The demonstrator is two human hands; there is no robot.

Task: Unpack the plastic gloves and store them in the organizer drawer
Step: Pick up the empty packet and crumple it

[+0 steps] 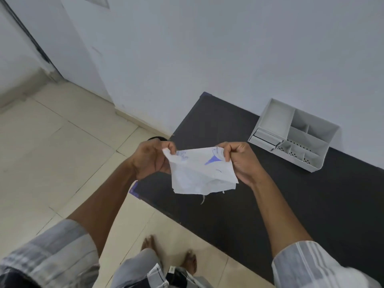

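The left hand (151, 159) and right hand (241, 161) each pinched a top corner of the white glove packet (201, 173), holding it in the air above the near edge of the dark counter (311, 204). The organizer (291, 136) stood well apart by the wall. A hard tear could split the thin packet and spill gloves onto the floor (62, 152).

Print on packet (202, 170) blurred, unreadable; contents not visible. Table (311, 204) cut off at right edge.
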